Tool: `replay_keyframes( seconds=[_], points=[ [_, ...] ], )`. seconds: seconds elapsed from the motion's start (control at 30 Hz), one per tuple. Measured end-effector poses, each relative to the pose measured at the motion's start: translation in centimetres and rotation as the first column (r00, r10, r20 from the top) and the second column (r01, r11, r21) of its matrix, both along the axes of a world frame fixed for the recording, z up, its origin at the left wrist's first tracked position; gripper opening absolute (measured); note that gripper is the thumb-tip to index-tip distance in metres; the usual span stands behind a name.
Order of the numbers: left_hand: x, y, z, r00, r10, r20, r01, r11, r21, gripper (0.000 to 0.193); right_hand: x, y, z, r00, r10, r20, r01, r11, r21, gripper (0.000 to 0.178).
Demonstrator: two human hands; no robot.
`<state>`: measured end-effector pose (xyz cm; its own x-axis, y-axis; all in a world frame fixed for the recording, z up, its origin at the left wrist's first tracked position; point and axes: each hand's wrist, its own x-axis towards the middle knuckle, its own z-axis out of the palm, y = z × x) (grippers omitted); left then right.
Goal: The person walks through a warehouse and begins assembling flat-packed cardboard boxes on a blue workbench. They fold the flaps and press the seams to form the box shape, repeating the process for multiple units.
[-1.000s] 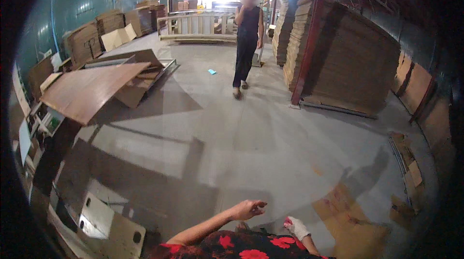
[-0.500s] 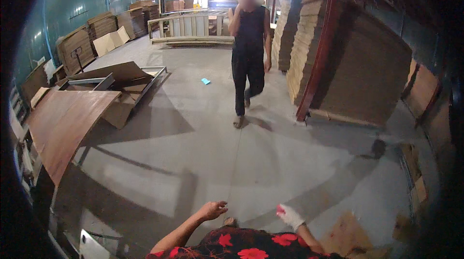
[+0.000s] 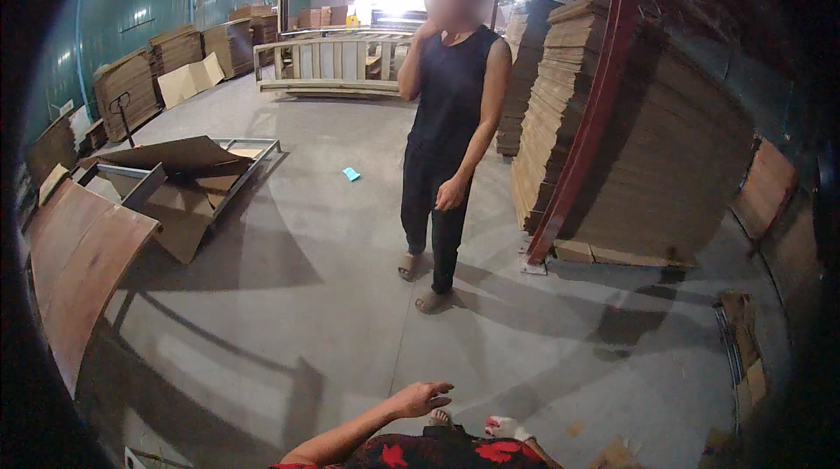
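L hand [image 3: 420, 400], bare, is at btm ctr of frame, palm side down-ish, fingers loosely bent & a bit spread, tips toward frame right. R hand [image 3: 511, 430] is just right of btm ctr, in a white glove [image 3: 518, 433] w/ a red patch [image 3: 493, 423] at the finger end; can't tell if that's part of the glove or sth held, nor whether those fingers are pressed together. Wearer's foot [image 3: 440, 417] shows btw the two hands; black top w/ red flowers [image 3: 437, 453] fills the btm edge. Cardboard pieces [image 3: 612, 454] lie on the floor, lower right, nr R hand. Upper ctr: co-worker [image 3: 453, 97] in dark sleeveless top & trousers stands facing the cam, one hand up by the head, other hanging in front of the thigh. Small teal scrap [image 3: 351, 174] on floor, left of ctr. Far left: reddish-brown board [image 3: 96, 246]; beside it, brown sheet [image 3: 179, 217] on a metal frame [image 3: 144, 187]. Upper right: tall cardboard stack [image 3: 560, 119] behind a tilted-looking red post [image 3: 591, 115].
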<state>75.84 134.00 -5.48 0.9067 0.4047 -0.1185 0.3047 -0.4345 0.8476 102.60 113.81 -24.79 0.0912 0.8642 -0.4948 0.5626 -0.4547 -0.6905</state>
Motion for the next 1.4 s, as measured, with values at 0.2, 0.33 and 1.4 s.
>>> replay_keyframes(
  seconds=[0.2, 0.33, 1.4],
  points=[
    [3.2, 4.6, -1.8, 0.989, 0.149, -0.010, -0.150, 0.989, -0.015, 0.043, 5.9, 8.8, 9.6, 0.989, 0.008, 0.149, 0.009, 0.994, -0.111, 0.042],
    [4.7, 6.9, -1.0, 0.976, 0.197, -0.089, -0.205, 0.975, -0.081, 0.043, 9.0, 13.0, 9.5, 0.992, -0.021, 0.124, 0.034, 0.994, -0.104, 0.041],
    [15.4, 48.1, 29.2, 0.356, 0.144, 0.923, -0.131, 0.986, -0.104, 0.087, 9.2, 34.9, 9.5, 0.896, -0.425, -0.131, 0.410, 0.903, -0.126, 0.068]
  ],
)
